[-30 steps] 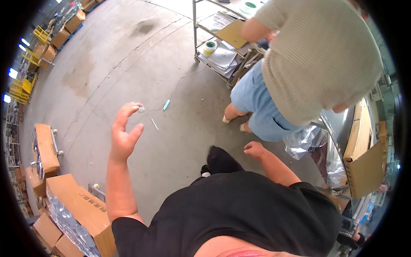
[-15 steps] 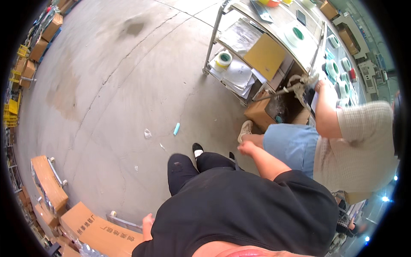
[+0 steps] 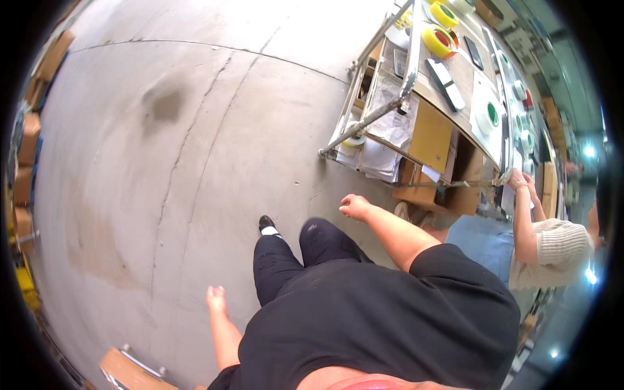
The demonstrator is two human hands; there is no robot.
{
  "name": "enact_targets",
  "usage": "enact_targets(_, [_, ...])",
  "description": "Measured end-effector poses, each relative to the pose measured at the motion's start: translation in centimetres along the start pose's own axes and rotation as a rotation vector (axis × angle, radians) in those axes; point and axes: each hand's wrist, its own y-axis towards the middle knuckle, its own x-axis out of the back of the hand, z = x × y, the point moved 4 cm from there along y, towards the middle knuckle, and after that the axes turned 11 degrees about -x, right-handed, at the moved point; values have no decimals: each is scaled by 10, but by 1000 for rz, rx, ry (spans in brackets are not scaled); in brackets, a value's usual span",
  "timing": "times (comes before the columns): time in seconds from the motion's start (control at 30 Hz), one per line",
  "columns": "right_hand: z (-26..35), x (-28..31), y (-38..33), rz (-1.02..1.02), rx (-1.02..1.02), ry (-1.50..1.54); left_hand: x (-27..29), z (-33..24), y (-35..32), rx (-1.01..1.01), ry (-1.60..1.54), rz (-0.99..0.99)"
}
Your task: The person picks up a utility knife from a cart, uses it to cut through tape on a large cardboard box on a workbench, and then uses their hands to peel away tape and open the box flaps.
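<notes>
My left hand (image 3: 216, 299) hangs out over the concrete floor (image 3: 130, 214), left of my body. Its fingers are slightly apart and loosely bent, holding nothing that shows. In front of me to the right, my right hand (image 3: 355, 207) is in the air with its fingers curled in and nothing visible in them. Nearest to it is the metal-framed cart (image 3: 370, 118), though the two do not touch. One black shoe (image 3: 266, 223) is forward on the floor beneath me.
The cart carries yellow tape rolls (image 3: 437, 40), a white-and-green roll (image 3: 486, 117) and a phone (image 3: 473, 52). Papers (image 3: 380, 159) and a cardboard box (image 3: 429, 198) sit below. A co-worker (image 3: 520, 253) stands at the right. Cartons (image 3: 28, 140) line the left; another carton (image 3: 133, 370) lies lower left.
I have stepped forward, so the cart and co-worker sit differently in view. My right hand has swung forward and my left arm shows more. The co-worker's hands are now together by the bench.
</notes>
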Motion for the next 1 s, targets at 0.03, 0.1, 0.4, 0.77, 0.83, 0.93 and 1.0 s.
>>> enact_targets(0.03, [13,2,1,-5,-2,-3,16,-53,32,-70,-16,-38])
enact_targets(0.1, [38,11,16,-15,-15,10,36,-144,95,-219,-55,-73])
enact_targets(0.4, [140,52,146,-39,-166,211,-64,-365,259,-366,331,221])
enact_targets(0.77, [243,183,270,-122,-313,529,-193,-571,366,-488,666,530])
enact_targets(0.83, [229,187,286,-160,-399,506,-233,-600,385,-494,794,613])
enact_targets(0.93, [204,205,317,-236,-567,686,-298,-655,386,-622,947,758])
enact_targets(1.0, [211,232,336,-262,-616,765,-329,-683,381,-678,985,766])
